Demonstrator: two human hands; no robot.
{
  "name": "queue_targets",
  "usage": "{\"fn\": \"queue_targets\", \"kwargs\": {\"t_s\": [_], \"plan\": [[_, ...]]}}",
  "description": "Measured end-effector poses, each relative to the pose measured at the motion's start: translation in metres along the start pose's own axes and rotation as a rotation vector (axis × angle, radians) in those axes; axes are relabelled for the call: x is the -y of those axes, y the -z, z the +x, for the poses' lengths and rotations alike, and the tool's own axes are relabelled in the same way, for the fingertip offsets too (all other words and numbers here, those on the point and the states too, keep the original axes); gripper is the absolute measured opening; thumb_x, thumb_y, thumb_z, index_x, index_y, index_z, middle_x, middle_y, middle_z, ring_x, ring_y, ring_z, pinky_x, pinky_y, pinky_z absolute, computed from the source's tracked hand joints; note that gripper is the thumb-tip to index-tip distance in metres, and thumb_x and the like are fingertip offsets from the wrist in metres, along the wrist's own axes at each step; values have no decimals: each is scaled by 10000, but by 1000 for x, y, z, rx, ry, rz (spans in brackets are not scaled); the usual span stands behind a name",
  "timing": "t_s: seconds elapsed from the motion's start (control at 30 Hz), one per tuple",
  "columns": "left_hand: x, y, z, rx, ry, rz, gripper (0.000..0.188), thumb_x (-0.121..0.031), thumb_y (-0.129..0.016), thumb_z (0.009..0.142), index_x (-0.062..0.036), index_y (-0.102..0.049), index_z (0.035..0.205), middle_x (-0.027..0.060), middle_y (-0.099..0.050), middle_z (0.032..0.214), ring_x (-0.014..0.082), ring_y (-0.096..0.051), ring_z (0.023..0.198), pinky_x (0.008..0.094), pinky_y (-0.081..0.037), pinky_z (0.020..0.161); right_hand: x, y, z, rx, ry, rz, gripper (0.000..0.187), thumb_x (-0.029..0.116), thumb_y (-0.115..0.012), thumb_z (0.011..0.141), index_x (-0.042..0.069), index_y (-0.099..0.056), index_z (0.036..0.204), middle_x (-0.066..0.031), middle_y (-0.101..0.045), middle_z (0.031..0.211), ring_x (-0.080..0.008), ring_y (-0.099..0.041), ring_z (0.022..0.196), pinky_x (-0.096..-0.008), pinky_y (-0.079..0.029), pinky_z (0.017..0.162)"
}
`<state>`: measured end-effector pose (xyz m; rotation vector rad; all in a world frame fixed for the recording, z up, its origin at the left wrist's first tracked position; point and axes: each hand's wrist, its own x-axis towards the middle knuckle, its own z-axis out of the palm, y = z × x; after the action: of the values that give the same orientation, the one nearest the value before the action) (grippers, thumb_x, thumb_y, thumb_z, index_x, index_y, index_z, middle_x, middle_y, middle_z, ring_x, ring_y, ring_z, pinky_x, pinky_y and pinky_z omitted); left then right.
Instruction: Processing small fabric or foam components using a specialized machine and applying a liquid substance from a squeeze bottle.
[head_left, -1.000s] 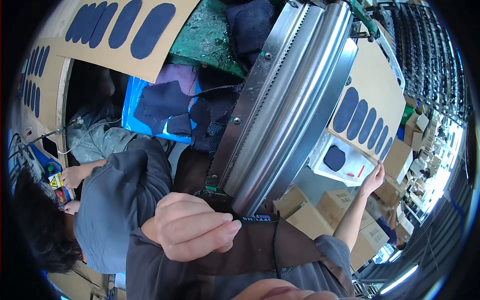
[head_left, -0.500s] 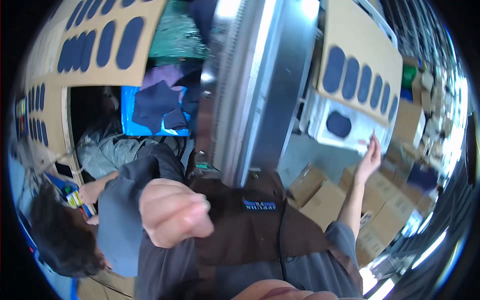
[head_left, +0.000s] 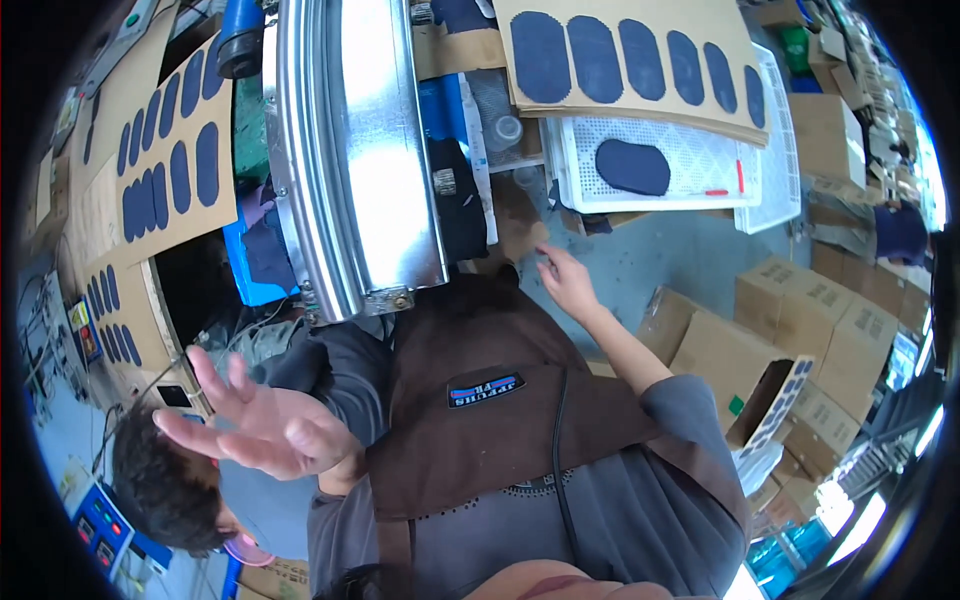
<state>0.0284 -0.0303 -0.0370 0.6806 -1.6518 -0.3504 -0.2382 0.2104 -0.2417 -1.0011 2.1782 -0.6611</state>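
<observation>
My left hand is raised over my lap at the left, palm up, with its fingers spread and nothing in them. In front of my brown apron hovers my right hand, fingers loosely bent and a little apart, with no visible object in it. Beyond it is a white perforated tray holding a dark blue oval pad and small red sticks. A cardboard sheet bearing a row of dark oval pads lies across the tray's far part.
A shiny metal machine beam runs away from me. At left, another person bends beside cardboard boards with dark oval pads. A blue bin sits by the beam. Cardboard boxes stand on the floor at right.
The whole view has swung. My left hand has opened from closed fingers and shifted left. My right hand has drawn back from the tray's near edge toward my apron.
</observation>
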Motion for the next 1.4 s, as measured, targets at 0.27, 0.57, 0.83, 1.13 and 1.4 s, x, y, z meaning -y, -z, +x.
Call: {"fn": "queue_targets", "kwargs": {"t_s": [0.27,0.57,0.83,1.13,1.4], "plan": [[-48,10,-97,291,220,173,742,-290,-585,939,-97,-224,1557,264,-118,1619,438,-253,1484,525,-290,1197,-125,-112,221,-250,-2,379,843,148,-754,791,27,-321,1504,-207,-557,1325,-337,-593,1152,-397,-494,970],[-93,27,-189,572,448,524,564,-83,-690,815,-3,-503,1341,281,-390,1490,458,-433,1365,506,-394,1113,-78,-113,274,-418,-64,336,790,185,-841,737,55,-431,1401,-195,-608,1288,-399,-633,1107,-442,-482,965],[-93,-3,-226,661,561,257,489,-101,-675,834,-18,-556,1301,202,-459,1449,380,-489,1306,446,-434,1052,-78,-69,129,-233,291,180,792,112,-819,740,43,-455,1439,-191,-582,1353,-372,-576,1220,-420,-448,1040],[-113,-53,-220,741,365,101,838,-282,-779,769,-29,-392,1468,197,-426,1494,368,-426,1369,481,-375,1108,8,71,-68,-9,273,279,685,116,-826,770,-4,-505,1363,-180,-631,1246,-290,-630,1108,-376,-481,989],[-127,-61,-114,465,332,-453,916,-267,-840,704,22,-387,1446,188,-572,1323,346,-605,1117,403,-482,969,162,135,-72,-283,622,495,1256,636,-852,592,109,-270,1573,-189,-423,1509,-382,-400,1407,-527,-363,1137]]}}
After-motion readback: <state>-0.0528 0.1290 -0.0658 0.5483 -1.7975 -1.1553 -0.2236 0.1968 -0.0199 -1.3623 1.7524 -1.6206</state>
